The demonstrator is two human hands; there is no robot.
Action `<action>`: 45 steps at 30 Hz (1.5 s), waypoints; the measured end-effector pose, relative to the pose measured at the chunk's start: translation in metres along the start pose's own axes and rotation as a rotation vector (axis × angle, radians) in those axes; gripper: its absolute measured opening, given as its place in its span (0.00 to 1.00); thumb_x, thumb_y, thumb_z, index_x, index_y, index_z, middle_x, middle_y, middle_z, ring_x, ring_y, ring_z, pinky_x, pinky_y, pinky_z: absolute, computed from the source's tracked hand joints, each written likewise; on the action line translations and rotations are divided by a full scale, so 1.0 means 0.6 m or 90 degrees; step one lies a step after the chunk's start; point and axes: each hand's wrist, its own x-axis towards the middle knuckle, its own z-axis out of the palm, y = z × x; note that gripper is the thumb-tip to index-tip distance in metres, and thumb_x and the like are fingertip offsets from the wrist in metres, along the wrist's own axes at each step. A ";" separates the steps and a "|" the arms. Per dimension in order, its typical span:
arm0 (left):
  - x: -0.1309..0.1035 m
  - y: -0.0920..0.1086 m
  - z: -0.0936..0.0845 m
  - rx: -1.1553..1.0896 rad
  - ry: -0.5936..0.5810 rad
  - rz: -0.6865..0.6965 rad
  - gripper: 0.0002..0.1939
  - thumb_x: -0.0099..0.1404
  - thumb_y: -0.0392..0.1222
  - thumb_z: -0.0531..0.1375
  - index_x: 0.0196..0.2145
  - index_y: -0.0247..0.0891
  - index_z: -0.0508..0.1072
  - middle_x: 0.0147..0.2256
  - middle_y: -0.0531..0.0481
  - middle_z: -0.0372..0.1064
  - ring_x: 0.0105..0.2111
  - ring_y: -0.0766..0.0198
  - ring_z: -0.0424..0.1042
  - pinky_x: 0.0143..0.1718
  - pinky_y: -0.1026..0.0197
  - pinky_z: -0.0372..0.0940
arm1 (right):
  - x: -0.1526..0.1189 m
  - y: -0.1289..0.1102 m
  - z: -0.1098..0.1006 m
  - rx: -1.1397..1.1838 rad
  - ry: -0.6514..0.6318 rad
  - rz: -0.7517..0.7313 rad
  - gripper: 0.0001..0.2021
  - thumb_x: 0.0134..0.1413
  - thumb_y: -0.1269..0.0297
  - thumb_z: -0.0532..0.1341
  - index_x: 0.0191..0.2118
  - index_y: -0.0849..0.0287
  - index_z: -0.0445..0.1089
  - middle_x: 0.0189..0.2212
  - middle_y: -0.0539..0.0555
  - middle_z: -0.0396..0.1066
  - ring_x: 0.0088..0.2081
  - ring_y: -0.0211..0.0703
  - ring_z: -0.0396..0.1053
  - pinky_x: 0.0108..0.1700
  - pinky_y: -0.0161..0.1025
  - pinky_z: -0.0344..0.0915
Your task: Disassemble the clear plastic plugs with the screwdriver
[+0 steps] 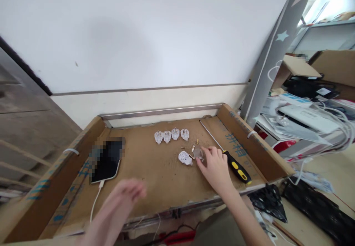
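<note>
My right hand (215, 165) reaches over the cardboard work surface, thumb and fingers closed around the edge of a small clear plastic piece (198, 153). Just left of it lies a white plug part (185, 158), with small brass-coloured pieces (193, 148) close by. Several white plugs (166, 136) stand in a row farther back, pins up. Near the front edge, my left hand (131, 189) hangs over the cardboard, smeared by motion; whether its fingers are closed is unclear, and no object shows in it.
A long screwdriver (237, 167) with a black and yellow handle lies right of my right hand. At left rests a dark-screened phone (108, 161) with a white cable (95, 201). Cardboard walls (253, 142) border the surface. Cluttered boxes and cables fill a right-hand table (299, 142).
</note>
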 end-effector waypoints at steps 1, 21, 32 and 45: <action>0.031 0.012 0.020 -0.031 -0.075 0.039 0.14 0.67 0.50 0.49 0.39 0.46 0.72 0.36 0.49 0.72 0.35 0.57 0.71 0.37 0.52 0.70 | 0.008 -0.003 0.005 0.003 -0.012 -0.008 0.15 0.55 0.58 0.53 0.44 0.57 0.68 0.40 0.57 0.65 0.43 0.48 0.59 0.42 0.43 0.52; 0.213 0.029 0.178 0.140 -0.286 0.287 0.08 0.61 0.46 0.58 0.39 0.45 0.72 0.36 0.54 0.71 0.39 0.60 0.67 0.40 0.60 0.60 | 0.129 0.032 0.061 0.308 -0.028 -0.091 0.15 0.57 0.66 0.52 0.50 0.62 0.61 0.44 0.55 0.61 0.43 0.37 0.63 0.48 0.42 0.63; 0.245 0.034 0.232 0.247 -0.270 0.357 0.03 0.60 0.37 0.59 0.31 0.41 0.73 0.32 0.52 0.70 0.37 0.59 0.66 0.41 0.57 0.60 | 0.122 0.035 0.082 0.453 0.103 0.079 0.18 0.57 0.55 0.52 0.47 0.62 0.62 0.35 0.52 0.62 0.32 0.31 0.60 0.38 0.36 0.63; 0.223 0.027 0.226 -0.054 -0.157 0.283 0.09 0.64 0.36 0.54 0.42 0.42 0.69 0.40 0.52 0.71 0.39 0.64 0.71 0.43 0.60 0.65 | 0.123 0.036 0.101 0.753 -0.110 0.166 0.19 0.55 0.60 0.56 0.50 0.63 0.60 0.37 0.53 0.65 0.32 0.30 0.64 0.34 0.33 0.67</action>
